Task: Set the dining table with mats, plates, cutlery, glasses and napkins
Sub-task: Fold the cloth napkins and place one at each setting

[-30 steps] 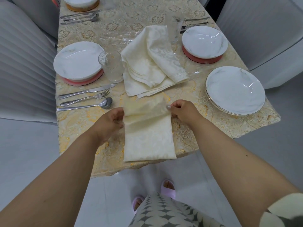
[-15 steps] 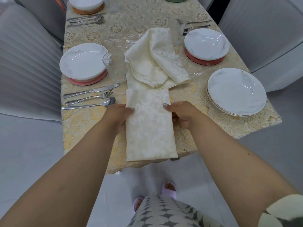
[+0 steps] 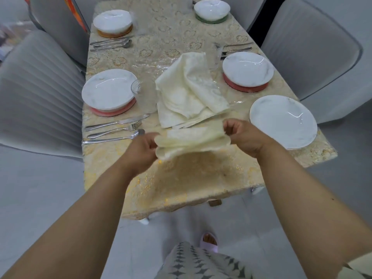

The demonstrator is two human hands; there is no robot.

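Both hands hold a cream damask cloth napkin [image 3: 191, 140] stretched between them just above the near half of the desk [image 3: 193, 178], which is covered by a beige and gold patterned tablecloth under clear plastic. The left hand [image 3: 144, 151] has its fingers curled round the napkin's left end, and the right hand [image 3: 244, 135] pinches the right end with curled fingers [image 3: 228, 125]; the cloth is blurred and bunched into loose folds. Just beyond it lies a rumpled pile of cream napkins [image 3: 189, 93] in the middle of the desk. To the left stand a clear textured glass [image 3: 144, 96] and a white marbled plate on a pink round mat [image 3: 109, 92], with a steel knife [image 3: 117, 122], a steel fork [image 3: 116, 129] and a steel spoon [image 3: 113, 138] laid side by side nearer the edge. To the right sits a white marbled plate without a mat [image 3: 282, 121], near the desk's right edge, and farther off another white plate on a pink mat [image 3: 247, 71] with a second clear glass [image 3: 216, 55] beside it. At the far end are a white plate on an orange mat [image 3: 112, 23], a white plate on a green mat [image 3: 211, 10] and more cutlery [image 3: 110, 44]. Grey padded chairs [image 3: 40, 87] flank the desk on both sides.
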